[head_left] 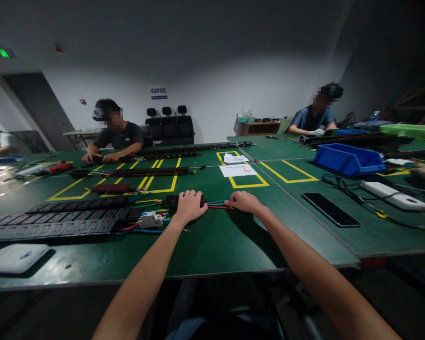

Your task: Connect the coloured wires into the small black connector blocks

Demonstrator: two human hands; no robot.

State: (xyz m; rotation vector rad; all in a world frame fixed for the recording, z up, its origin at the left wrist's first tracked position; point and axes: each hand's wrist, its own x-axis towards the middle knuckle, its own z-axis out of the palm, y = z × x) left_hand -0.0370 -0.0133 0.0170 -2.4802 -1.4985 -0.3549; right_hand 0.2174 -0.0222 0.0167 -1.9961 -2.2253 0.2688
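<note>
My left hand (190, 206) is closed over a small black socket block (171, 201) on the green table. Blue, green and red wires (216, 203) run out of the block to the right. At their far ends my right hand (246, 201) is closed, fingertips pinched around them. Left of the block lie long black power strips (88, 225) in rows, with coloured wires at their ends. A grey breaker-like part (150, 219) with wires attached sits just below and left of my left hand.
A phone (330, 209), a white power bank-like device (393, 195) with black cables, and a blue bin (349, 159) are to the right. Papers (238, 170) lie ahead. A white device (17, 258) sits front left. Co-workers (118, 137) work across the table (212, 255).
</note>
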